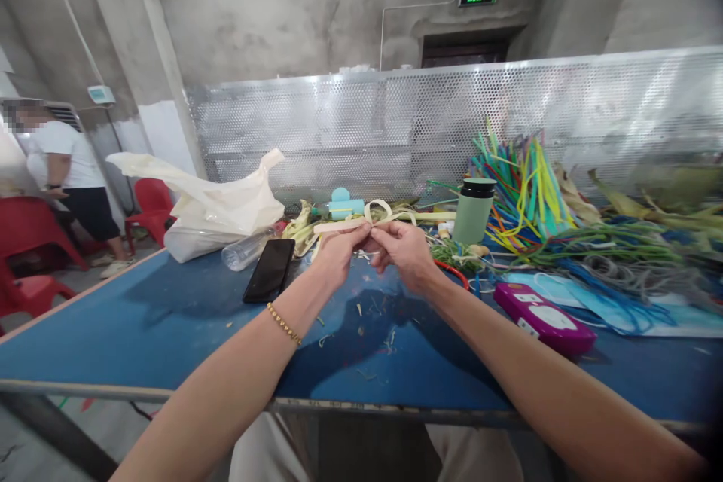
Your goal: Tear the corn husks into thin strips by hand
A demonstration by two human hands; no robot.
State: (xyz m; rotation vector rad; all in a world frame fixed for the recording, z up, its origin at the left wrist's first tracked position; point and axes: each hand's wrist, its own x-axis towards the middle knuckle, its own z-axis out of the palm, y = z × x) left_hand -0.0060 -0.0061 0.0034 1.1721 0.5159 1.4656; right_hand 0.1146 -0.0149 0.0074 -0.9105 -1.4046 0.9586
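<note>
A person's two bare hands meet above a blue tabletop [186, 324], fingertips close together. The left hand [337, 254] and right hand [407, 248] both pinch a pale, flat strip [334, 227], which runs out leftward and curls in a loop just beyond the fingers. Left of the hands lie a black phone [269, 271], a clear plastic bottle [239, 253] and, farther off, a whitish plastic bag [229, 199]. Right of them, slightly beyond, stands a green lidded cup [473, 217] near a bundle of colourful strips [528, 188]. Nearer, above the right forearm, sits a purple device [543, 320]. Small scraps [361, 310] dot the surface below the hands.
</note>
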